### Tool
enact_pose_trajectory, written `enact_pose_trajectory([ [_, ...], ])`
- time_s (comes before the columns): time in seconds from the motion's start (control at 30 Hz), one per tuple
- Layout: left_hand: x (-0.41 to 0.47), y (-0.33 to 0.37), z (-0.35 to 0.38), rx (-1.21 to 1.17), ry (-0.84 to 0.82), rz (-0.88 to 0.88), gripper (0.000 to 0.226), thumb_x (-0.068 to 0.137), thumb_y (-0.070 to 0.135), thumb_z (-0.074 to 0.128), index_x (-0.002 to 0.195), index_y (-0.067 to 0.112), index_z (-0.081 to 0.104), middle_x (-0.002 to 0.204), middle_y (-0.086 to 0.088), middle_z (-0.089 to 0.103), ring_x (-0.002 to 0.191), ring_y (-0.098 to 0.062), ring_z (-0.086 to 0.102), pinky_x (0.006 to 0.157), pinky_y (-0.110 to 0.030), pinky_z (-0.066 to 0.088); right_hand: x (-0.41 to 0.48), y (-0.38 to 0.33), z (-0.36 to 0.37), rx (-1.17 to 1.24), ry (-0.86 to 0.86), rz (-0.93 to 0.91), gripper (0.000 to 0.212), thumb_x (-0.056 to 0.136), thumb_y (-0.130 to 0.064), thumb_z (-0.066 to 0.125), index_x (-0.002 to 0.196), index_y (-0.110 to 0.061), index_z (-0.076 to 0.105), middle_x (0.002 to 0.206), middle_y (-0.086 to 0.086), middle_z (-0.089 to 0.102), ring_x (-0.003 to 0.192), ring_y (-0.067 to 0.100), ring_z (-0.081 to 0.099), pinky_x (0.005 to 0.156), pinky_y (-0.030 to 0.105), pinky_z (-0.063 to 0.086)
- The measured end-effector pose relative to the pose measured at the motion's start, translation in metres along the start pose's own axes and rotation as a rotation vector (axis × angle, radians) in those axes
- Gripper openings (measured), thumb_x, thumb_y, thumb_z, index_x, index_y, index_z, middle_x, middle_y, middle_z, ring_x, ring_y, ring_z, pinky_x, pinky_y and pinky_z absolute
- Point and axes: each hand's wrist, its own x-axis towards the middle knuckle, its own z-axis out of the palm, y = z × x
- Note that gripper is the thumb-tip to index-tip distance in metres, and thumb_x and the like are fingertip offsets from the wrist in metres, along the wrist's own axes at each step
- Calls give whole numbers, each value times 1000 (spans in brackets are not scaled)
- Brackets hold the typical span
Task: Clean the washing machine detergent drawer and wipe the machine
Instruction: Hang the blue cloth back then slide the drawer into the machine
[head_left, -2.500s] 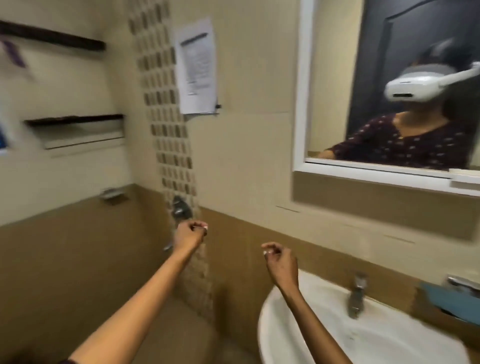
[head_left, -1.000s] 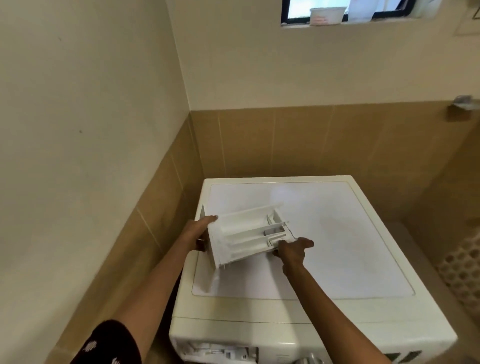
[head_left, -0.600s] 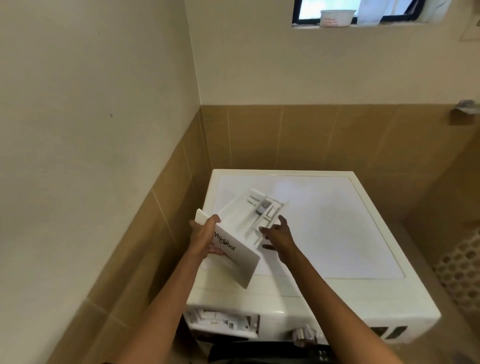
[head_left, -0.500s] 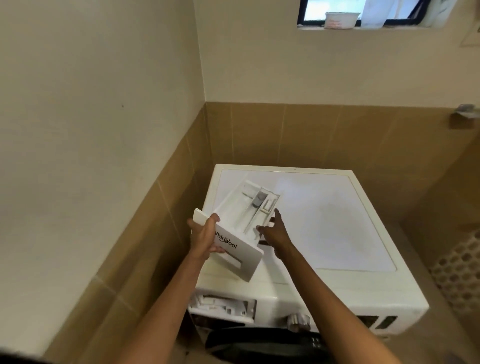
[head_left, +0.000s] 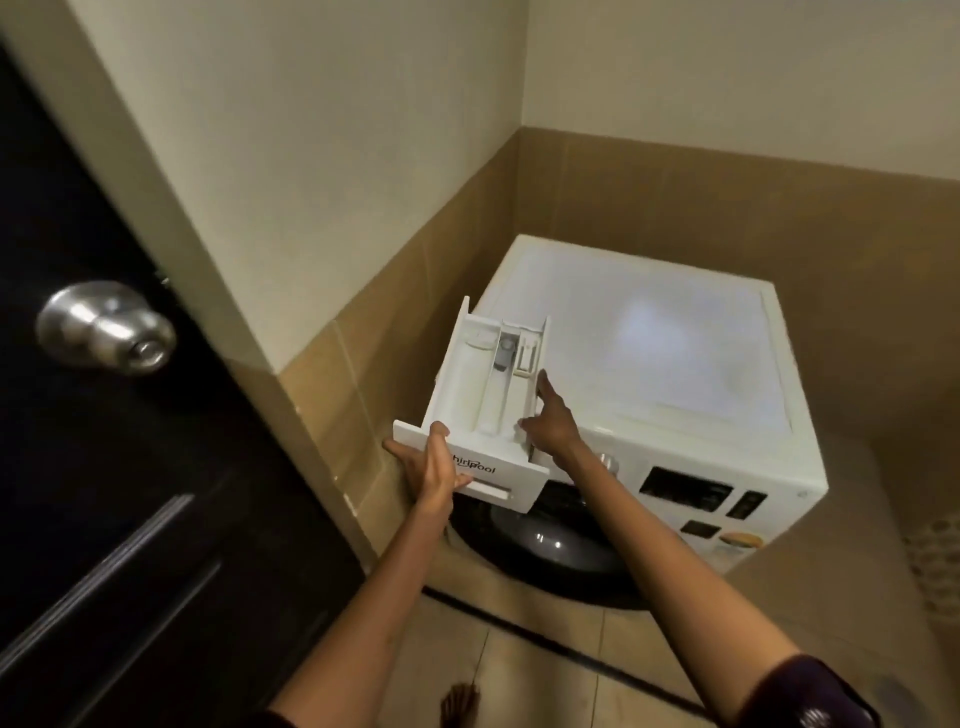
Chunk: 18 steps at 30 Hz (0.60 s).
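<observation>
Head view. The detergent drawer (head_left: 493, 384) is held out of its slot, in front of and over the front left corner of the washing machine (head_left: 649, 364). Its compartments face upward and its branded front panel is turned toward the person. The rear end of the drawer overlaps the left edge of the machine top; contact there cannot be determined.

The left hand (head_left: 431, 467) is closed on the left part of the front panel, with the thumb laid over the top edge and the fingers curled beneath. The right hand (head_left: 550, 421) is placed at the drawer's right side wall. That wall is pinched between the thumb at the rim and the fingers outside, with the forefinger extended along it.

A grey insert is seen in the middle compartment. On the machine front, a control knob (head_left: 605, 462), a dark display (head_left: 685, 488) and the dark porthole door (head_left: 545, 545) are noted. A dark door (head_left: 104, 467) with a metal knob (head_left: 106, 327) is recorded at left. A bare foot (head_left: 460, 704) is seen on the tiled floor (head_left: 545, 665) below.
</observation>
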Motion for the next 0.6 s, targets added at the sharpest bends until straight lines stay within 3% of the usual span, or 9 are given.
enact_pose_trajectory([
  [0.1, -8, -33, -35, -19, 59, -65, 49, 80, 24, 53, 121, 23, 26, 109, -13, 44, 94, -38, 57, 48, -34, 54, -34, 16, 24, -76, -66, -23, 80, 85, 2, 53, 150, -13, 8, 144, 14, 41, 126, 33, 45, 100, 38, 39],
  [0.23, -4, -77, -64, -45, 35, -212, 81, 53, 42, 56, 127, 18, 34, 110, -16, 56, 92, -40, 62, 45, -35, 54, -61, 43, 51, -100, -123, 34, 78, 86, 2, 51, 150, -11, 8, 141, 15, 44, 121, 33, 49, 94, 34, 42],
  [0.33, 1, -97, -77, -55, 67, -190, 59, 71, 30, 57, 121, 15, 30, 100, -11, 47, 87, -36, 60, 54, -39, 55, -70, 61, 65, -75, -142, 82, 76, 86, 5, 50, 149, -10, 11, 139, 17, 46, 123, 34, 47, 97, 36, 41],
  [0.43, 27, -126, -82, 4, 7, -221, 89, 48, 45, 53, 129, 18, 33, 114, -19, 55, 89, -37, 61, 51, -39, 55, -70, 77, 76, -20, -139, 147, 80, 83, 7, 52, 150, -12, 12, 138, 13, 48, 121, 32, 51, 97, 38, 46],
  [0.5, 62, -158, -84, 60, 15, -231, 91, 42, 48, 51, 126, 18, 36, 116, -23, 56, 89, -39, 62, 50, -37, 54, -66, 83, 82, -22, -134, 161, 83, 82, 7, 53, 150, -14, 13, 137, 12, 51, 117, 30, 54, 96, 39, 48],
  [0.6, 66, -152, -83, 122, 1, -243, 93, 38, 48, 51, 124, 15, 37, 115, -25, 57, 89, -40, 61, 49, -36, 54, -59, 86, 87, -6, -110, 172, 84, 81, 7, 54, 150, -15, 12, 138, 11, 49, 119, 31, 53, 98, 40, 47],
])
